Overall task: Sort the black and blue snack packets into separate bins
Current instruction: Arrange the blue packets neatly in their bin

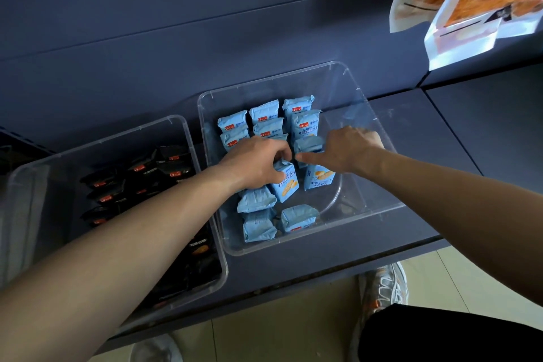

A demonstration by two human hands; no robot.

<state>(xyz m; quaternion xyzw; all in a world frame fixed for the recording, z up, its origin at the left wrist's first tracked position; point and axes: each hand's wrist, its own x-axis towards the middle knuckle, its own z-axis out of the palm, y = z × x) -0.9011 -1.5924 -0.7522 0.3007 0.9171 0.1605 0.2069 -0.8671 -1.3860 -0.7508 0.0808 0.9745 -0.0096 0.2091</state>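
Note:
Two clear plastic bins stand side by side on a dark blue shelf. The right bin (364, 103) holds several light blue snack packets (296, 217), some in rows at the back. The left bin (182, 126) holds several black snack packets (173, 169). Both hands are inside the right bin. My left hand (252, 163) grips the top of an upright blue packet (286, 185) in the middle. My right hand (349, 148) closes on another blue packet (308, 145) just beside it, thumb stretched toward the left hand.
Large orange-and-white snack bags (470, 6) hang from the wall at the upper right. The shelf's front edge (323, 276) runs below the bins, with tiled floor and a person's shoes (385, 288) under it. Bare shelf surface lies to the right of the bins.

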